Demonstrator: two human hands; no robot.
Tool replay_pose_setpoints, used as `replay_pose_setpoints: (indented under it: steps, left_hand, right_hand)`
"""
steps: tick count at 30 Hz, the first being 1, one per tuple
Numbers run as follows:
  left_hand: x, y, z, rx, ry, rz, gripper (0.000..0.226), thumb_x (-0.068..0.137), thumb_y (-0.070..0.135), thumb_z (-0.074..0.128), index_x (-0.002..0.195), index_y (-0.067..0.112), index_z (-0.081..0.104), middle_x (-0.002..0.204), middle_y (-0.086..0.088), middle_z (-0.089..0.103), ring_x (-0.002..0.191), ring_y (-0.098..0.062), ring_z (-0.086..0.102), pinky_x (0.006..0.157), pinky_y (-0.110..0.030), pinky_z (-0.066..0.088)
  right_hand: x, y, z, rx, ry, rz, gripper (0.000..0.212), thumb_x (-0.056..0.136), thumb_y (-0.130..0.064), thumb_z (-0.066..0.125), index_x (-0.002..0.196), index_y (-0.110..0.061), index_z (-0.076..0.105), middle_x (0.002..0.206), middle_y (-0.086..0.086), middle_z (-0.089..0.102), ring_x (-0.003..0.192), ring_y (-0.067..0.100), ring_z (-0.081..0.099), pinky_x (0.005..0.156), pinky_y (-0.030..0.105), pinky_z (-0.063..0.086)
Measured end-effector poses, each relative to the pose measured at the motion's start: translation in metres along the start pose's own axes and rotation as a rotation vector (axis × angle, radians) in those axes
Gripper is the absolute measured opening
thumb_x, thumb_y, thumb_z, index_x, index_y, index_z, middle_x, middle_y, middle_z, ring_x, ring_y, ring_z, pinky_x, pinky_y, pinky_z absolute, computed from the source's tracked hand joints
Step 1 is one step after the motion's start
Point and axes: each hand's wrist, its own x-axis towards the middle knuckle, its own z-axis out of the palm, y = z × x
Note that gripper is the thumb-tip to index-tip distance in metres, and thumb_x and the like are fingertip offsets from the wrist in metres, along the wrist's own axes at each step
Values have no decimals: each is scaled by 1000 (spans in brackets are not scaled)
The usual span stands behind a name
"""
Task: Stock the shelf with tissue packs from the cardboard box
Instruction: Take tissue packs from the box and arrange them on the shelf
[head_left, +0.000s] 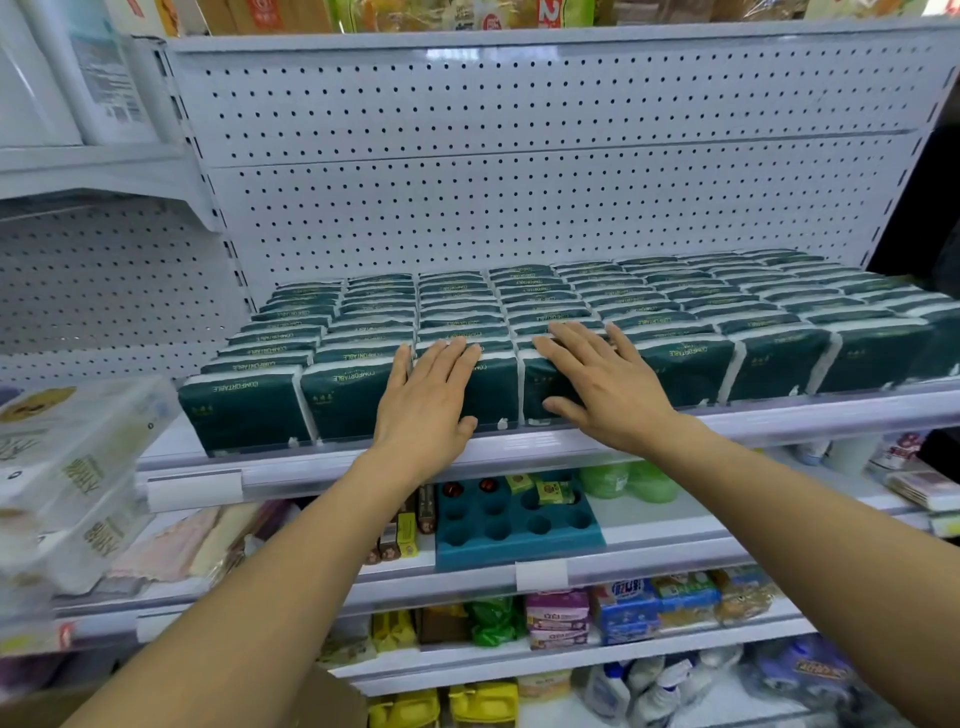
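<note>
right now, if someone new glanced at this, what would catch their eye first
The dark green tissue packs filling the shelf in tight rows stand out first, set against the white pegboard. Next come the left hand and right hand, both laid flat on the front packs near the middle of the row. Below, a teal tray with round holes sits on the next shelf down.

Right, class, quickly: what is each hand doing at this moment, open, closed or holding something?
Left hand: open, fingers straight, pressing flat on the front tissue packs.
Right hand: open, fingers spread, resting on the packs, holding nothing.
</note>
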Motion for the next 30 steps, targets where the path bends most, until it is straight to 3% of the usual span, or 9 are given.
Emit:
replay_pose_setpoints:
  steps: [3, 5, 8, 10, 12, 17, 21, 24, 30]
  left_hand:
    - [1, 0, -2, -1, -4, -1, 79, 99, 45, 48, 157, 23, -1, 165, 2, -1, 152, -17, -3, 121, -46, -10]
    - [-3, -1, -6, 2, 17, -2, 79, 99, 47, 46, 157, 23, -2, 165, 1, -3, 152, -18, -6, 120, -46, -11]
    - [-27, -4, -10, -52, 103, 12, 77, 98, 47, 48, 157, 21, 6, 165, -1, 5, 152, -20, -2, 121, -47, -8]
    - [-54, -9, -10, -87, 200, 51, 73, 95, 45, 54, 156, 19, 22, 162, -3, 21, 151, -22, 13, 123, -50, 2]
    - [-84, -17, -7, -108, 296, 47, 67, 92, 42, 60, 150, 18, 37, 155, -3, 38, 145, -22, 30, 121, -53, 15]
    - [-175, -69, 2, -142, 308, -8, 52, 93, 42, 57, 139, 19, 51, 136, 0, 57, 125, -20, 52, 105, -42, 40]
    - [-261, -144, 20, -162, 161, -33, 45, 89, 39, 56, 130, 20, 58, 125, 0, 62, 110, -22, 60, 83, -39, 51]
    - [-322, -212, 42, -118, -90, -68, 43, 87, 38, 61, 126, 22, 60, 116, 0, 64, 100, -24, 64, 73, -37, 54]
    - [-406, -312, 106, -230, -650, -279, 53, 97, 38, 54, 146, 30, 38, 146, 2, 42, 134, -19, 41, 103, -37, 43]
  right_hand:
    - [1, -6, -7, 15, -55, 49, 78, 95, -57, 45, 157, -25, 10, 164, -2, 9, 151, 17, 5, 122, 49, -1]
    - [-2, -14, -11, 42, -24, 81, 79, 94, -57, 46, 157, -23, 11, 164, 0, 10, 151, 18, 5, 121, 51, -1]
    - [-15, -37, -21, 116, 186, 89, 64, 96, -47, 47, 151, -18, 32, 157, 6, 32, 145, 24, 28, 119, 55, 14]
    - [-27, -64, -28, 171, 367, 49, 50, 95, -39, 49, 139, -14, 49, 144, 7, 48, 129, 25, 45, 111, 51, 31]
    - [-41, -99, -32, 212, 434, 2, 43, 95, -34, 51, 133, -13, 56, 138, 7, 54, 121, 25, 52, 104, 45, 37]
    - [-62, -202, -27, 281, 323, -24, 44, 95, -32, 49, 134, -13, 55, 132, 5, 58, 116, 23, 55, 90, 36, 44]
    - [-71, -298, -6, 286, 93, -54, 49, 92, -34, 50, 137, -16, 50, 132, 5, 57, 116, 26, 54, 85, 39, 49]
    - [-73, -372, 19, 316, -52, -113, 47, 87, -30, 61, 130, -15, 55, 126, 8, 59, 110, 31, 58, 80, 42, 52]
    - [-74, -505, 89, 416, -367, -150, 42, 80, -30, 69, 121, -21, 63, 115, 3, 64, 105, 27, 61, 76, 41, 54]
